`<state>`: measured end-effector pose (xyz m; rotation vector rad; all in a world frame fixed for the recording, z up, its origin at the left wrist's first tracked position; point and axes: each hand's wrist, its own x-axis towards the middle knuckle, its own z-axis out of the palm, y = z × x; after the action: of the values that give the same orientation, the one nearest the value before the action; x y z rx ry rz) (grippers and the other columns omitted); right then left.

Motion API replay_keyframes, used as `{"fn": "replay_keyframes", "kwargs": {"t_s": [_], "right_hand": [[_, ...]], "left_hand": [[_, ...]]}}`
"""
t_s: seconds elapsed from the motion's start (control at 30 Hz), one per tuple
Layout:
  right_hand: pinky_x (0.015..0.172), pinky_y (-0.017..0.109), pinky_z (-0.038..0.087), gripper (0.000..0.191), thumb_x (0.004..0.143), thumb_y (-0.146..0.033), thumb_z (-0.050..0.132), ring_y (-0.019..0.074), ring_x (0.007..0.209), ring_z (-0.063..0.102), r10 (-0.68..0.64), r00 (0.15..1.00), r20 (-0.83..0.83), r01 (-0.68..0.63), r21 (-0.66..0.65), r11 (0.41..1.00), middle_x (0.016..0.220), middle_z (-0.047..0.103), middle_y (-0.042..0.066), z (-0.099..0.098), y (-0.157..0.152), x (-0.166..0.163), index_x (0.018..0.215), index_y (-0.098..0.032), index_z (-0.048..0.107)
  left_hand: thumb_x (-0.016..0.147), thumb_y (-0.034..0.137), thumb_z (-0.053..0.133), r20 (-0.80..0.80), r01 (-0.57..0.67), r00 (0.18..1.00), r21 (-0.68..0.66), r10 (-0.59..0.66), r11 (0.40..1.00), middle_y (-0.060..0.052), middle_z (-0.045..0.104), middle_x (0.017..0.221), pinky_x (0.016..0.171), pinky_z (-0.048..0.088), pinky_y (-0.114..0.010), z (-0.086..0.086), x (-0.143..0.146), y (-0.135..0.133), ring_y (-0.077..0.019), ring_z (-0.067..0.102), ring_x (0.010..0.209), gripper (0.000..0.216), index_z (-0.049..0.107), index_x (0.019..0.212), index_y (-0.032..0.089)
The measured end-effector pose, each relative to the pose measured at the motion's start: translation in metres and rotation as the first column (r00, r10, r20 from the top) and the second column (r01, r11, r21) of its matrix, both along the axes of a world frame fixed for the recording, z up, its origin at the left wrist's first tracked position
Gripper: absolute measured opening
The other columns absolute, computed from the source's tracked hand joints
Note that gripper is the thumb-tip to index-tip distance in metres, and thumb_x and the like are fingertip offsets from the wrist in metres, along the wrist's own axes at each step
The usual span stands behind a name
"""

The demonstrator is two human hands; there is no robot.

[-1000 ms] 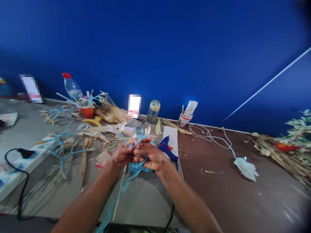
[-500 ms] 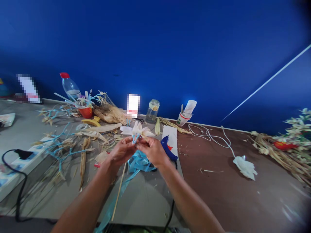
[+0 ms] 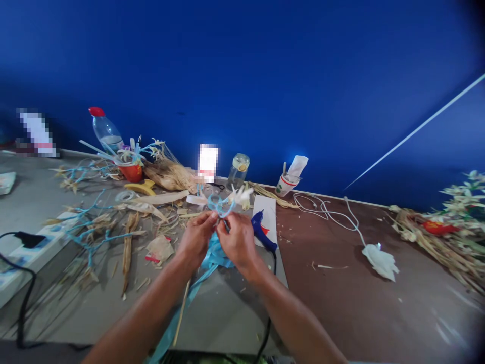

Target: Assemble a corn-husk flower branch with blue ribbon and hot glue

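Observation:
My left hand (image 3: 199, 233) and my right hand (image 3: 237, 237) meet at the middle of the table, fingers pinched together. Between them they hold a small flower spray (image 3: 220, 201) with light-blue wrapped stems and pale petals fanning out above the fingertips. Its lower end is hidden by the fingers. Light-blue tape or ribbon (image 3: 215, 258) lies bunched just below the hands and trails toward the table's front edge. Right of my right hand, a blue glue gun (image 3: 261, 228) rests on a white sheet (image 3: 270, 207). A thin straw-coloured stick (image 3: 182, 313) lies by my left forearm.
Blue-stemmed dried flower sprays (image 3: 93, 242) and a power strip (image 3: 38, 258) lie at left. Behind stand a red cup (image 3: 131, 173), a bottle (image 3: 106, 134), a glass jar (image 3: 238, 169) and a white cup (image 3: 285, 185). A white cable (image 3: 341, 217) and dried stalks (image 3: 432, 242) are at right.
The flower spray has turned in my fingers, so its blue stems now spread open and its petals point to the right. Both hands stay close together. The view has shifted slightly.

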<state>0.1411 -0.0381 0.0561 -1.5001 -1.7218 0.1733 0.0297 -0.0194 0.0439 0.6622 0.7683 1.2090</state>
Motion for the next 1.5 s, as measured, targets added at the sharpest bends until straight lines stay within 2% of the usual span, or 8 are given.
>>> {"fn": "replay_keyframes", "kwargs": {"t_s": [0.2, 0.4, 0.57, 0.73, 0.93, 1.13, 1.33, 1.5], "right_hand": [[0.05, 0.022, 0.034, 0.01, 0.063, -0.026, 0.059, 0.0086, 0.049, 0.043, 0.031, 0.586, -0.81, -0.429, -0.277, 0.86, 0.052, 0.052, -0.004, 0.01, 0.01, 0.006, 0.063, -0.017, 0.056], [0.045, 0.021, 0.025, 0.015, 0.054, -0.024, 0.067, 0.0048, 0.042, 0.035, -0.074, 0.382, -0.921, -0.586, -0.303, 0.752, 0.045, 0.046, -0.006, 0.005, 0.012, 0.005, 0.052, -0.016, 0.055], [0.046, 0.022, 0.026, 0.021, 0.061, -0.032, 0.067, 0.0067, 0.044, 0.036, -0.027, 0.589, -0.808, -0.425, -0.338, 0.84, 0.045, 0.046, -0.006, -0.001, 0.012, 0.002, 0.054, -0.017, 0.055], [0.064, 0.027, 0.035, 0.016, 0.078, -0.028, 0.056, 0.0126, 0.059, 0.051, 0.031, 0.969, -0.245, -0.065, -0.131, 0.989, 0.062, 0.061, 0.001, -0.005, 0.002, -0.004, 0.067, -0.017, 0.06], [0.079, 0.032, 0.031, 0.018, 0.087, -0.026, 0.047, 0.0157, 0.071, 0.056, -0.002, 0.987, 0.16, -0.019, 0.126, 0.992, 0.069, 0.064, 0.004, -0.01, -0.008, -0.008, 0.076, -0.017, 0.06], [0.07, 0.03, 0.035, 0.014, 0.08, -0.023, 0.049, 0.0153, 0.067, 0.053, 0.032, 0.998, -0.044, -0.031, 0.037, 0.999, 0.067, 0.061, 0.004, -0.011, -0.001, -0.006, 0.073, -0.016, 0.06], [0.048, 0.022, 0.029, 0.011, 0.065, -0.028, 0.057, 0.0074, 0.047, 0.037, 0.021, 0.601, -0.799, -0.385, -0.267, 0.883, 0.05, 0.046, -0.006, 0.003, 0.009, 0.005, 0.061, -0.017, 0.054], [0.05, 0.022, 0.028, 0.012, 0.056, -0.023, 0.063, 0.0063, 0.047, 0.037, -0.002, 0.376, -0.927, -0.567, -0.231, 0.791, 0.047, 0.048, -0.006, 0.008, 0.01, 0.007, 0.052, -0.016, 0.054]], "left_hand": [[0.073, 0.023, 0.065, 0.225, 0.249, 0.949, -0.107, -0.221, 0.962, -0.006, 0.066, 0.085, 0.074, 0.047, -0.027, -0.005, -0.005, 0.001, -0.0138, 0.059, 0.077, 0.022, 0.069, 0.093, 0.015], [0.068, 0.017, 0.07, 0.215, 0.243, 0.946, 0.031, -0.244, 0.97, -0.004, 0.064, 0.071, 0.063, 0.047, -0.026, -0.002, -0.006, 0.001, -0.013, 0.058, 0.064, 0.008, 0.068, 0.075, 0.013], [0.063, 0.015, 0.073, 0.145, 0.144, 0.979, 0.001, -0.143, 0.99, -0.001, 0.063, 0.066, 0.066, 0.046, -0.022, -0.003, -0.008, 0.005, -0.0103, 0.057, 0.064, 0.01, 0.066, 0.07, 0.013], [0.063, 0.021, 0.073, 0.006, -0.037, 0.999, 0.033, 0.037, 0.999, 0.0, 0.065, 0.07, 0.073, 0.044, -0.023, -0.01, -0.006, 0.01, -0.0111, 0.057, 0.069, 0.014, 0.068, 0.074, 0.014], [0.067, 0.027, 0.07, -0.334, -0.133, 0.925, 0.159, 0.18, 0.978, 0.0, 0.066, 0.071, 0.07, 0.042, -0.024, -0.011, -0.004, 0.004, -0.0151, 0.057, 0.072, 0.011, 0.069, 0.073, 0.018], [0.064, 0.026, 0.073, -0.13, -0.096, 0.986, 0.053, 0.102, 0.994, 0.001, 0.062, 0.062, 0.063, 0.042, -0.023, -0.007, -0.002, 0.002, -0.0119, 0.055, 0.061, 0.012, 0.066, 0.066, 0.016], [0.065, 0.018, 0.072, 0.228, 0.237, 0.944, 0.032, -0.238, 0.971, -0.004, 0.065, 0.073, 0.074, 0.046, -0.027, -0.004, -0.009, 0.007, -0.0133, 0.059, 0.071, 0.01, 0.068, 0.073, 0.012], [0.071, 0.022, 0.068, 0.103, 0.276, 0.952, 0.117, -0.288, 0.954, -0.006, 0.065, 0.07, 0.068, 0.045, -0.027, -0.005, -0.007, 0.004, -0.0142, 0.059, 0.065, 0.016, 0.07, 0.083, 0.011]]}}
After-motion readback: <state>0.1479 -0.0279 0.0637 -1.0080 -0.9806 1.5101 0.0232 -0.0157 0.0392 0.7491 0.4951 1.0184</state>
